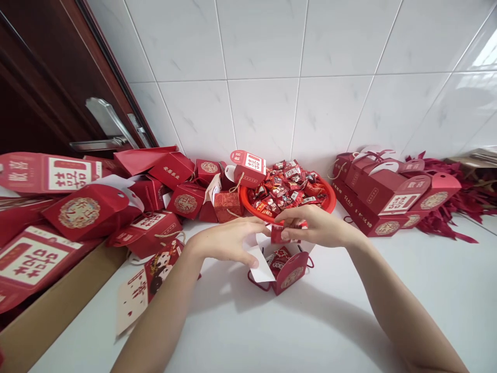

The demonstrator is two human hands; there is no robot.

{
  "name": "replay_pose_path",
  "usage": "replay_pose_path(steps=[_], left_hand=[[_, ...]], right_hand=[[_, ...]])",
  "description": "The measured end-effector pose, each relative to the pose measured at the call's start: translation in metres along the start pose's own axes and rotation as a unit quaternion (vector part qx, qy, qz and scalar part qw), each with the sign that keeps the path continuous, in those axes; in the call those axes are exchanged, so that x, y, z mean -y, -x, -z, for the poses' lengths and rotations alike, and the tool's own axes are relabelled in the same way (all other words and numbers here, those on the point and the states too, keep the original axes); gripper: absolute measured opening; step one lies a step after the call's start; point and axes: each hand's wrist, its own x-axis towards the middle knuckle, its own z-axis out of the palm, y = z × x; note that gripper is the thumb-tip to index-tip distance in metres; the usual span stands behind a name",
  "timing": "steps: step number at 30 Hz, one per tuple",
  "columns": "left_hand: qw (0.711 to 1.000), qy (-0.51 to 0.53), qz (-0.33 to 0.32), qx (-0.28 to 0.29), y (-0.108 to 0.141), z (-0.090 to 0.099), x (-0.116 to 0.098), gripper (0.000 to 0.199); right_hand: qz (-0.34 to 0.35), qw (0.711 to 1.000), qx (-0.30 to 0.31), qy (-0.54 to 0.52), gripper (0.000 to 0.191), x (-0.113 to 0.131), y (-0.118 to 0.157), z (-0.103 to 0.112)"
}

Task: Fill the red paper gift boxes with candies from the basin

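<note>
A small red gift box (292, 272) stands with its top open on the white table, its cord handles hanging at the sides. Wrapped candies (280, 257) lie inside it. My left hand (229, 241) grips the box from the left, its thumb against a white inner flap (262, 264) and its fingers partly hidden behind. Above the opening, my right hand (316, 226) is closed on red wrapped candy (280, 234); how many pieces cannot be told. Just behind the hands is a red plastic basin (331, 203) heaped with loose candies (285, 187).
Folded red boxes (79, 212) pile up on the left beside a cardboard edge (66, 295) and a printed card (134, 295). Closed boxes (384, 191) are stacked at right, near dark red ribbons (446, 217). A tiled wall (264, 109) and a door handle (104, 142) stand behind.
</note>
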Motion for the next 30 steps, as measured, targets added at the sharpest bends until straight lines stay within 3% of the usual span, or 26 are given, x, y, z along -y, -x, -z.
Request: replay_pose_path(steps=[6,10,13,17,20,24,30], left_hand=[[0.999,-0.005,0.022,0.038,0.001,0.001,0.001,0.067],[0.999,-0.012,0.003,0.049,0.001,0.000,0.000,0.065],[0.998,-0.026,0.001,0.051,0.002,0.001,-0.006,0.064],[0.998,-0.041,0.023,0.051,0.007,0.001,-0.016,0.065],[0.998,-0.033,0.017,0.044,0.013,-0.001,-0.020,0.066],[0.998,-0.033,0.034,0.051,0.021,-0.003,-0.024,0.070],[0.997,-0.046,0.052,0.045,0.022,-0.006,-0.033,0.054]], right_hand=[[-0.060,0.992,-0.090,0.066,0.027,-0.005,0.005,0.012],[-0.131,0.978,-0.110,0.121,0.023,-0.008,0.015,0.029],[-0.197,0.967,-0.057,0.151,0.023,-0.006,0.022,0.036],[-0.265,0.937,0.084,0.211,0.030,0.001,0.024,0.030],[-0.253,0.924,0.135,0.251,0.036,0.009,0.021,0.018],[-0.225,0.928,0.128,0.269,0.033,0.020,0.022,0.010],[-0.170,0.938,0.104,0.283,0.037,0.031,0.034,0.007]])
